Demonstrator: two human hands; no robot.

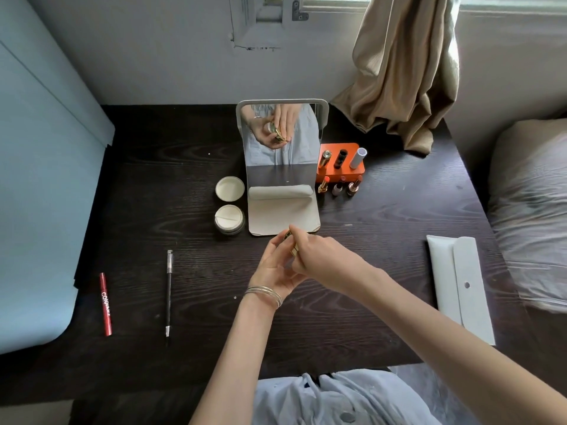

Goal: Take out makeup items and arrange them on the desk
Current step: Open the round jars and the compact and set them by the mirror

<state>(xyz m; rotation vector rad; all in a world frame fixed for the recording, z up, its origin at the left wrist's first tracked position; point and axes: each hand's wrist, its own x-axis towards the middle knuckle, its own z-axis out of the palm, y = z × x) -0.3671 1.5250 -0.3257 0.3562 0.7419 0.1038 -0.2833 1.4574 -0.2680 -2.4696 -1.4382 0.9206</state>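
Note:
Both hands meet over the middle of the dark desk (368, 228). My left hand (276, 268) and my right hand (319, 256) together grip a small gold compact (293, 245), mostly hidden between the fingers; the mirror (280, 139) reflects it. Three uncapped lipsticks (337, 185) stand in a row in front of an orange box (342, 176) that carries three caps. An open powder jar (229, 219) with a puff sits beside its lid (229, 188). A red pencil (105, 303) and a black pencil (168, 291) lie at the left.
A white pouch (460, 283) lies near the desk's right edge. A beige curtain (405, 72) drapes onto the back right corner. A bed with a grey pillow (534, 210) is to the right, a light blue panel (40, 179) to the left.

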